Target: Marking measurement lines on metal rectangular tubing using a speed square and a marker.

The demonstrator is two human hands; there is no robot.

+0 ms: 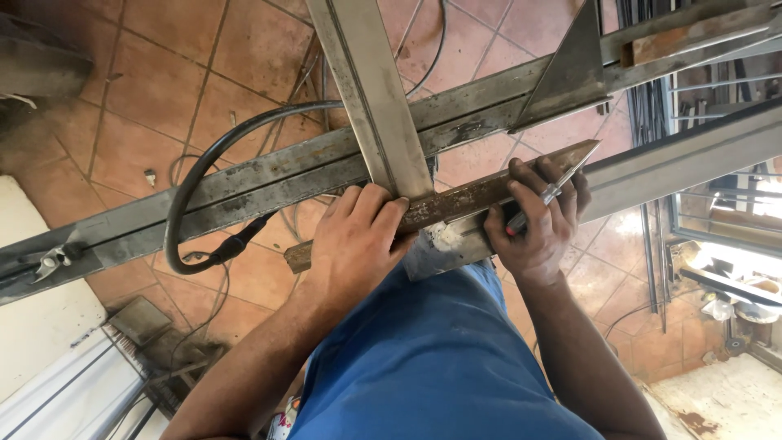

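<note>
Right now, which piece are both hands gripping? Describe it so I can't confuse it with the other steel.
Find the long grey steel beam running diagonally across the tiled floor. Just below it, left hand and right hand hold a rusty brown bar; its rust and pointed right end set it apart.

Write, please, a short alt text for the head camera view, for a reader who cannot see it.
Seen from above, the left hand presses a rusty metal bar against a steel frame, while the right hand grips the bar together with a thin pointed tool. A black cable loops over the frame, above a floor of reddish tiles.
</note>
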